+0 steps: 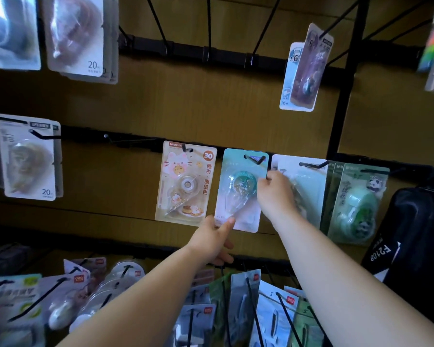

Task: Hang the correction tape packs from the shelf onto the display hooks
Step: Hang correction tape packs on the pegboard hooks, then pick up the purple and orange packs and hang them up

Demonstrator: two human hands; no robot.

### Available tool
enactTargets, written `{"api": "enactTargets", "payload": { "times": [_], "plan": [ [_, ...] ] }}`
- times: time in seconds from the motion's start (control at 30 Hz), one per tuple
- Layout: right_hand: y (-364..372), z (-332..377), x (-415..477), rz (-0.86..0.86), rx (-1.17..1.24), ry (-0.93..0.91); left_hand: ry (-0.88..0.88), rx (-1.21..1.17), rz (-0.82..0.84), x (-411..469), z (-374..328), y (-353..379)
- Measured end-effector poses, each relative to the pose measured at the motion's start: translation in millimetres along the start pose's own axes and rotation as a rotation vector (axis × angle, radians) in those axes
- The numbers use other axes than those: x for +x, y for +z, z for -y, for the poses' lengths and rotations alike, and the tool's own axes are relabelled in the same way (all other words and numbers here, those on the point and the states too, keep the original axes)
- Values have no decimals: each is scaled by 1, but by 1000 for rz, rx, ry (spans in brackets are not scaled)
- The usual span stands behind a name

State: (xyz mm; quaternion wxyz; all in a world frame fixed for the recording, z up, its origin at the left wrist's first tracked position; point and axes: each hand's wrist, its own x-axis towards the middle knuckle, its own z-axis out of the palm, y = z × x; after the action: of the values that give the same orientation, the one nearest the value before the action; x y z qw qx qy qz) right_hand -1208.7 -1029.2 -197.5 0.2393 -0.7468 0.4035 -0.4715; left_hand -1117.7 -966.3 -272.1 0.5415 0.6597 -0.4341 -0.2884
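Brown board [186, 101] backs a black metal rack [186, 50] hung with blister packs on thin wire hooks. At mid-frame the left hand [217, 237] pinches the lower left corner of a correction tape pack [238, 196]. Its thumb lies flat on the front and its other fingers curl below, partly hidden behind the card. The right hand [276, 194], seen from its back, grips the pack's right edge near the top, with its fingertips hard to make out against the card. The pack is a round-cornered card, teal at the top and fading to pale at the bottom, with a glossy clear bubble over a teardrop-shaped dispenser. Its long axis runs nearly upright, the top leaning slightly right, with the round teal wheel uppermost and the narrow tip pointing down and left. The slot at its top sits over a black hook [257, 162], whose upturned end shows in front of the card. Just beside it on the left hangs a cream cat pack [186, 181]. Behind the right hand is a white pack [308, 179], largely covered, then overlapping green panda packs [356, 204]. A black bag [409, 221] is cut off at the right edge. Blurred packs hang at upper left [75, 36] and upper right [308, 71]. Lower packs [243, 296] along the bottom are crossed by both forearms, their print too soft to read.
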Motion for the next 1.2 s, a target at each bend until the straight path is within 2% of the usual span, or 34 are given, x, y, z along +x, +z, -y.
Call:
{"api": "enactTargets", "payload": {
  "times": [0.13, 0.27, 0.37, 0.5, 0.63, 0.87, 1.07, 1.2],
  "plan": [
    [-8, -9, -34, 123, 12, 31, -62, -42, 18, -30, 23, 3],
    [-12, -29, -74, 214, -67, 58, 31, -44, 41, -81, 52, 1],
    [-10, -51, -111, 274, -20, 97, 42, -84, 54, -128, 86, -2],
    [0, -88, -159, 403, -22, 148, -85, -173, 5, -177, 153, 7],
    [25, -140, -200, 590, -109, 243, -321, -185, -10, -194, 231, 28],
    [76, -243, -247, 779, -147, 595, -632, -70, -42, -177, 327, 49],
    [120, -316, -272, 869, -198, 899, -706, 53, -30, -145, 385, 67],
    [137, -359, -272, 692, -93, 1126, -647, 253, 75, -116, 411, 85]
  ]
}}
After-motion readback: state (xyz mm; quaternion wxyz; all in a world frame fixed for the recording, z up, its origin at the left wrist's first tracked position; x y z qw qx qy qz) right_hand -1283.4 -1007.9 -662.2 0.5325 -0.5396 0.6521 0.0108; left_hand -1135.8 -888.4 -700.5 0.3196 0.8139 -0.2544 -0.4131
